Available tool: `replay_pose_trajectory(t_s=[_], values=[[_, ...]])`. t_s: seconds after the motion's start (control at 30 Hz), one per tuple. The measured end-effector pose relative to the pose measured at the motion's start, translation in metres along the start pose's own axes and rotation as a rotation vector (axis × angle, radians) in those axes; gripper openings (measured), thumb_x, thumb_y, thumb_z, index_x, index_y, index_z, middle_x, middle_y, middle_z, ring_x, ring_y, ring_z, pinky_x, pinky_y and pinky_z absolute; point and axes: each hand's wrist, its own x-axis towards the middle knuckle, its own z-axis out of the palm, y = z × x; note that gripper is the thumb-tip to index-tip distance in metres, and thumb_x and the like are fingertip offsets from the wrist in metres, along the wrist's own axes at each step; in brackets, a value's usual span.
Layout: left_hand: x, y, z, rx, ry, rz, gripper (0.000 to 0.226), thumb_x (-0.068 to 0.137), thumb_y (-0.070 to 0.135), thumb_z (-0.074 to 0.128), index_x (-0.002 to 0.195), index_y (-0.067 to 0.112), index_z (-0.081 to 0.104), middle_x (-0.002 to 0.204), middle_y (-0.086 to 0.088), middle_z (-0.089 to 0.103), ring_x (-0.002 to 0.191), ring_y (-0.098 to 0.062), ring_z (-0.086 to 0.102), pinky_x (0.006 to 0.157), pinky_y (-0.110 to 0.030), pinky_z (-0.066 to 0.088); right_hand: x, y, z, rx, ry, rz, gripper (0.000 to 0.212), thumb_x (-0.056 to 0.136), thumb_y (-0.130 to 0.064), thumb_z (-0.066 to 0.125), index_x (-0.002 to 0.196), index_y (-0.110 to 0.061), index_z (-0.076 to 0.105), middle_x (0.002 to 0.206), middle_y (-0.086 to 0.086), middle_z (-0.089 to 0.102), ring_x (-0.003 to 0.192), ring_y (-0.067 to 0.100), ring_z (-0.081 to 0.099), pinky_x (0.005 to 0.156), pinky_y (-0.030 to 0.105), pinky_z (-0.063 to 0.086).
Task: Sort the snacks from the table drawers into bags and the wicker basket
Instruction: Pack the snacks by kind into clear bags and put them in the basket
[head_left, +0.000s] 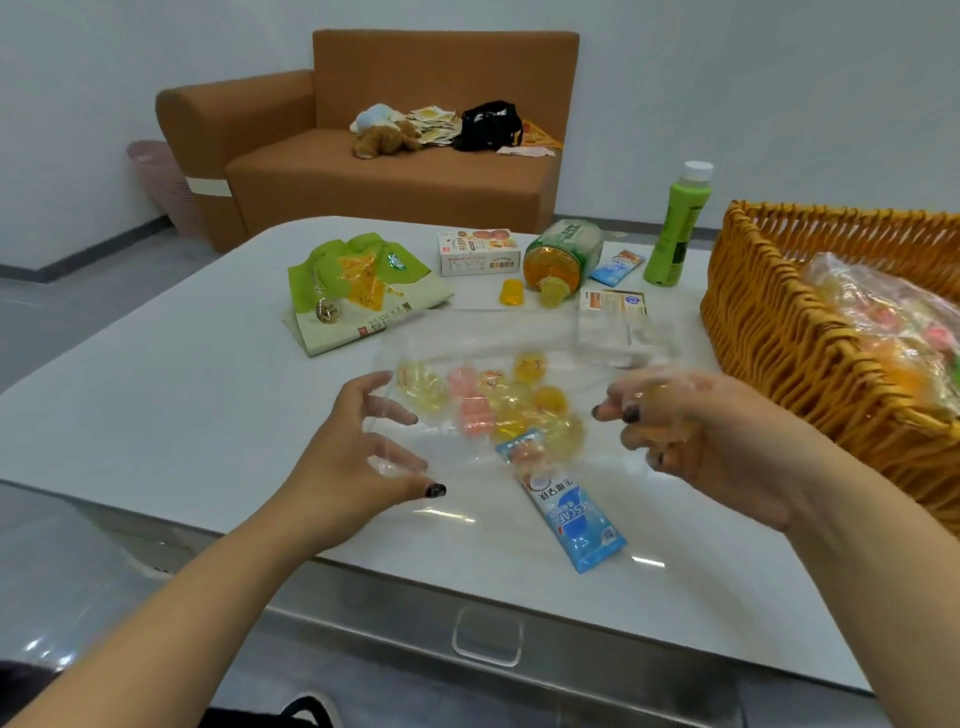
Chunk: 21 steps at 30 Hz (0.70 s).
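As both hands grip clear bag (498, 410), blue sachet (566, 506) long axis near-to-far, table (156, 415)

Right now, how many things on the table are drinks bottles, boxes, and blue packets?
Green bottle: 1
Snack box: 1
Blue packets: 2, one near the front edge, one by the bottle
Total: 4
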Motion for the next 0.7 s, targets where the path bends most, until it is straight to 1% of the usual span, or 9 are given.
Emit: replay_pose_trajectory(t_s=[0.17,0.27,0.37,0.43,0.5,0.53,0.6,0.63,0.7], values=[[-0.011,0.006,0.019,0.015,-0.243,0.041,0.114,0.056,0.012,0.094,0.141,0.040,0.023,0.115,0.009,0.052,0.085,-0.013,0.070,0.061,-0.023,0.053,-0.010,-0.007,0.000,-0.325,-0.299,0.069,0.031,0.079,0.001,0.068,0.108,-0.006,0.062,0.105,0.011,0.072,0.078,0.022,0.072,0.056,0.023,0.056],[-0.014,0.005,0.031,-0.168,-0.418,-0.038,0.116,0.054,0.003,0.093,0.142,0.037,0.026,0.119,0.006,0.053,0.091,-0.020,0.071,0.065,-0.025,0.054,-0.009,0.004,0.014,-0.660,-0.361,0.024,0.031,0.076,-0.014,0.078,0.103,-0.021,0.064,0.102,-0.012,0.068,0.088,0.004,0.068,0.071,0.017,0.053],[-0.017,0.011,0.038,-0.340,-0.526,-0.155,0.091,0.065,-0.006,0.084,0.133,0.034,0.038,0.127,0.004,0.058,0.101,-0.017,0.070,0.073,-0.024,0.056,-0.003,0.014,0.035,-0.960,-0.406,-0.130,0.029,0.079,-0.029,0.075,0.107,-0.029,0.065,0.099,-0.021,0.063,0.093,-0.003,0.059,0.080,0.014,0.048],[-0.018,0.011,0.039,-0.444,-0.635,-0.186,0.073,0.069,0.029,0.085,0.133,0.025,0.049,0.128,-0.002,0.063,0.105,-0.016,0.068,0.078,-0.029,0.058,0.001,0.017,0.045,-0.865,-0.492,-0.133,0.027,0.082,-0.017,0.073,0.104,-0.029,0.065,0.094,-0.027,0.062,0.090,-0.008,0.059,0.076,0.008,0.047],[-0.020,0.008,0.041,-0.542,-0.734,-0.249,0.090,0.056,0.071,0.075,0.131,0.024,0.056,0.120,-0.008,0.067,0.101,-0.021,0.068,0.080,-0.034,0.057,0.004,0.021,0.052,-0.848,-0.546,-0.141,0.028,0.080,-0.009,0.074,0.101,-0.024,0.064,0.089,-0.025,0.060,0.083,-0.016,0.055,0.073,0.003,0.043],[-0.020,0.007,0.041,-0.573,-0.751,-0.289,0.094,0.052,0.080,0.069,0.129,0.025,0.060,0.118,-0.012,0.067,0.099,-0.024,0.069,0.081,-0.036,0.057,0.007,0.024,0.056,-0.881,-0.579,-0.168,0.023,0.080,-0.009,0.074,0.095,-0.022,0.064,0.086,-0.022,0.060,0.078,-0.016,0.054,0.071,0.002,0.042],[-0.017,0.003,0.041,-0.620,-0.749,-0.353,0.101,0.053,0.082,0.067,0.131,0.018,0.058,0.115,-0.016,0.066,0.093,-0.025,0.068,0.079,-0.036,0.057,0.024,0.034,0.069,-0.979,-0.558,-0.209,0.018,0.081,-0.012,0.074,0.090,-0.023,0.064,0.087,-0.011,0.063,0.071,-0.006,0.053,0.064,0.010,0.045],[-0.016,0.001,0.040,-0.647,-0.747,-0.371,0.102,0.056,0.080,0.068,0.132,0.013,0.055,0.114,-0.016,0.066,0.091,-0.024,0.068,0.078,-0.036,0.056,0.032,0.042,0.071,-1.035,-0.511,-0.201,0.017,0.083,-0.012,0.072,0.098,-0.017,0.066,0.090,-0.004,0.064,0.075,0.003,0.052,0.061,0.018,0.044],[-0.014,0.000,0.037,-0.713,-0.739,-0.361,0.093,0.063,0.071,0.071,0.130,0.009,0.057,0.112,-0.013,0.069,0.092,-0.022,0.069,0.076,-0.036,0.057,0.056,0.055,0.075,-1.120,-0.412,-0.151,0.029,0.085,-0.015,0.068,0.113,-0.015,0.064,0.083,-0.008,0.058,0.084,0.013,0.048,0.057,0.021,0.038]])
